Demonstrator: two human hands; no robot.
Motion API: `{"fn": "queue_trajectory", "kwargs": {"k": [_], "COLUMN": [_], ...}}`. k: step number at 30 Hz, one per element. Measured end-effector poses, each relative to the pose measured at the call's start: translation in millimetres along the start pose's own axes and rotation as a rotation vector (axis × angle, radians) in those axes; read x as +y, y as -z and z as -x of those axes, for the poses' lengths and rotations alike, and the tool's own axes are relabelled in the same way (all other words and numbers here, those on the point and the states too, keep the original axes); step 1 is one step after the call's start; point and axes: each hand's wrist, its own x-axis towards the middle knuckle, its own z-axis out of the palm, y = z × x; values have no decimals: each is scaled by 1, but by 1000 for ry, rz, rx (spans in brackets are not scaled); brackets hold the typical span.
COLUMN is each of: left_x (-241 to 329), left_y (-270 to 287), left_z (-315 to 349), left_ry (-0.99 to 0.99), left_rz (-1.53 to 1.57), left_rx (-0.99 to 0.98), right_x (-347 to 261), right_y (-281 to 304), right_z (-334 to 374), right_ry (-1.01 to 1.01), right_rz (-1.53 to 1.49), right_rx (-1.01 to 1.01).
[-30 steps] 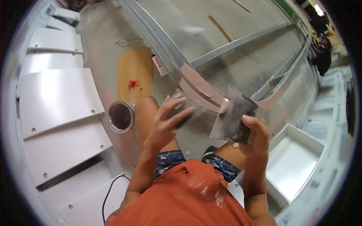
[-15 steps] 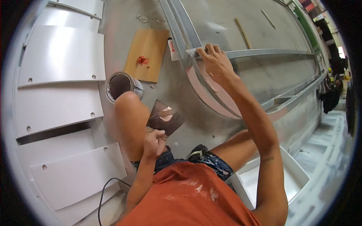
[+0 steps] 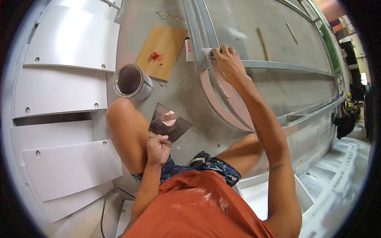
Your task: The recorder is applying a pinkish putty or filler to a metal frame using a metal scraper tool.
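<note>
My left hand (image 3: 158,150) is closed round the lower edge of a dark, flat square plate (image 3: 160,129). A smooth dab of pink paste (image 3: 169,118) lies on that plate. My right hand (image 3: 228,65) is bent over the corner of a metal frame (image 3: 206,31), fingers curled on a thin, pale spreader (image 3: 206,51). Most of the spreader is hidden beneath the fingers. Below that hand, a curved section of the frame carries pink paste (image 3: 222,89), with some smooth and some ridged patches.
An open paint can (image 3: 133,82) stands beyond my left knee. Behind it is a wooden board (image 3: 158,59) with a red smear (image 3: 155,56), beside a white tube (image 3: 189,49). White panels (image 3: 67,87) overlap along the left. A white tray (image 3: 258,194) sits under my right arm.
The whole view has shifted slightly. The plate in my left hand is tilted a little differently. My right hand stays at the frame's corner, its fingers more curled.
</note>
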Motion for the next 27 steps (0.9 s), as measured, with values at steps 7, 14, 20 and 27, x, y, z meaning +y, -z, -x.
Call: {"fn": "queue_trajectory", "kwargs": {"k": [7,14,20,27], "left_x": [6,4,-5,-9], "left_y": [-48,-36,26,-48], "left_z": [15,13,8,15], "left_ry": [-136,-115,-36,-123], "left_rz": [-6,52,209,-11], "left_rx": [159,85,-171,58], "right_x": [0,-4,1,18], "right_y": [-14,2,10,18], "right_z": [43,92,132,174], "right_ry": [88,112,198,246], "right_rz": [1,-4,52,-6], "right_rx": [25,-123,-91,-175]}}
